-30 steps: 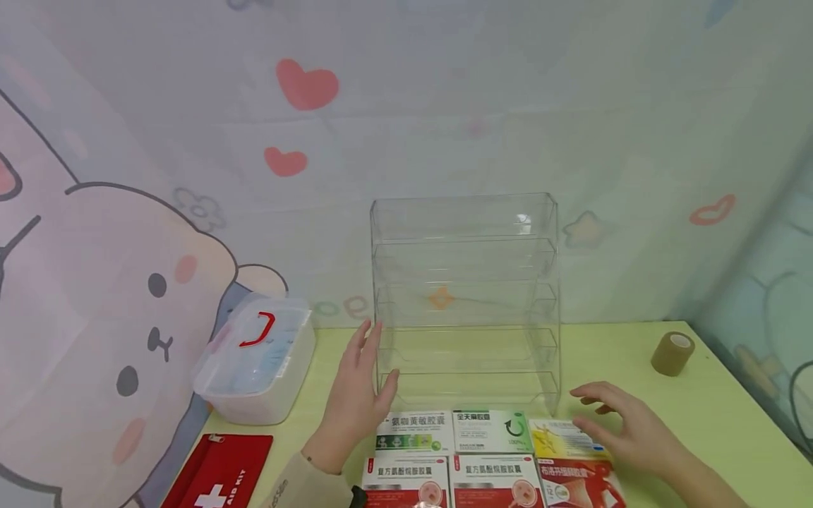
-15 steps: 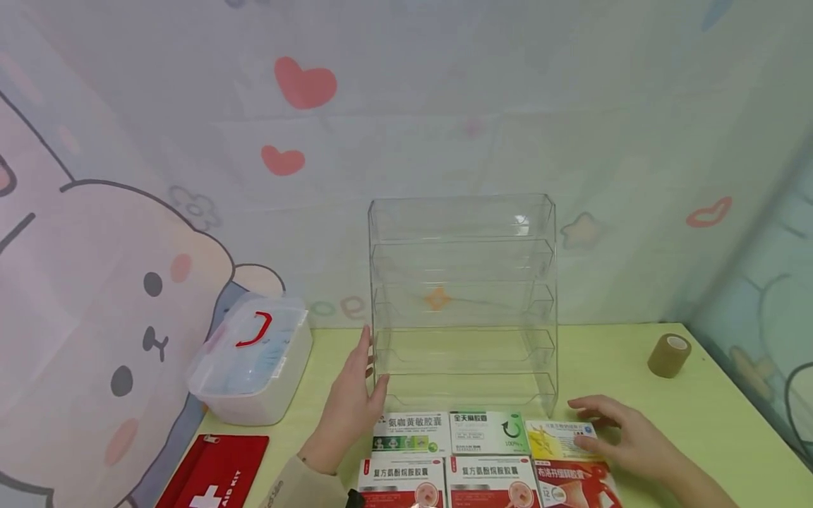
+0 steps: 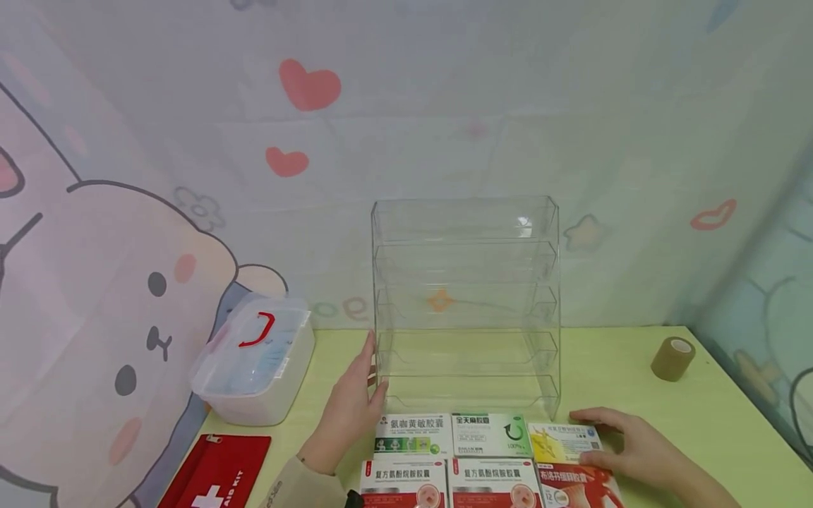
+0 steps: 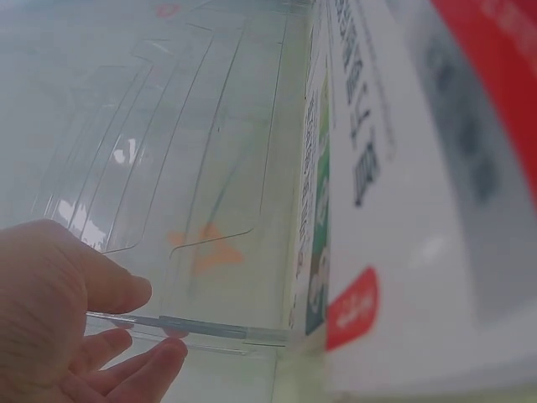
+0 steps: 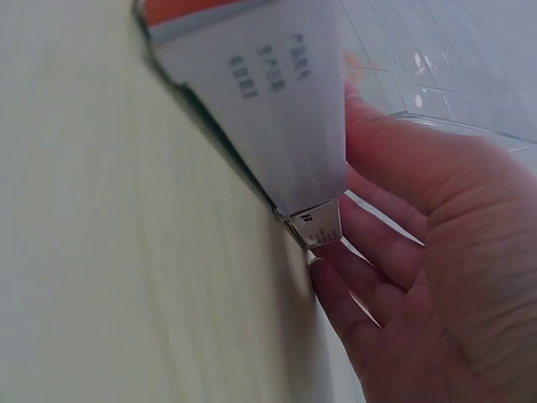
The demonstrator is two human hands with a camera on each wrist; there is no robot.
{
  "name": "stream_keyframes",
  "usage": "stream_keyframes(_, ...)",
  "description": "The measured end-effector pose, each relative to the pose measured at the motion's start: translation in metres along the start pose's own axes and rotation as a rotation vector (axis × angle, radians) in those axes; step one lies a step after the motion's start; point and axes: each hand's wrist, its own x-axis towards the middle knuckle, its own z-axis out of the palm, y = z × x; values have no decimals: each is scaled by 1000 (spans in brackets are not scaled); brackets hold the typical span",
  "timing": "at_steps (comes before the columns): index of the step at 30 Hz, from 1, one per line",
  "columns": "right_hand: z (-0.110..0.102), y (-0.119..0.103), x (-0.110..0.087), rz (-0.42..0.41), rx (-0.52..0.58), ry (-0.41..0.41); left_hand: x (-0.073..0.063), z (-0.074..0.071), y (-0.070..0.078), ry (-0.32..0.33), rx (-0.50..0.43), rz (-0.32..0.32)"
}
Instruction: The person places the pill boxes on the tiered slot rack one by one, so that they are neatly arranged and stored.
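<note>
A clear acrylic rack (image 3: 466, 307) with several tiers stands upright in the middle of the table. My left hand (image 3: 346, 413) grips its left side panel; in the left wrist view the thumb lies on one side of the edge and the fingers (image 4: 159, 369) on the other. At the right, my right hand (image 3: 625, 444) holds the right end of a yellow-and-white medicine box (image 3: 562, 441) between thumb and fingers. That box lies flat behind a red medicine box (image 3: 578, 487). A green-and-white medicine box (image 3: 489, 435) is at its left.
Another green-and-white box (image 3: 413, 434) and two red-and-white boxes (image 3: 406, 480) complete two rows before the rack. Left are a white lidded case (image 3: 254, 367) with a red handle and a red first-aid pouch (image 3: 219, 469). A brown tape roll (image 3: 673, 358) stands far right.
My right hand has come down and closed in around the yellow-and-white box's end. My left hand has slid slightly down and settled onto the rack's side. The boxes lie as before.
</note>
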Motion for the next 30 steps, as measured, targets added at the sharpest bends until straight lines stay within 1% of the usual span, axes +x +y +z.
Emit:
stream_keyframes(7,1,2,-1,16,-7,4,-1,-1,-1,-14,8,-17)
stream_keyframes(12,0,4,-1,-2,-18,20,-2,-1,-1,-30,6,-31)
stream_keyframes(16,-1,5,-1,-15,-10,35,-2,-2,-1,-39,10,-45)
stream_keyframes(21,-4,4,0,15,17,56,-3,-3,1,-43,8,-56)
stream_keyframes(23,-7,2,-1,11,32,67,-3,-3,1,-44,4,-56)
stream_keyframes(26,-12,1,-3,-22,37,91,-3,-3,1,-45,3,-54)
stream_keyframes(30,-19,1,-5,-116,-11,139,-2,-4,2,-49,-14,-62)
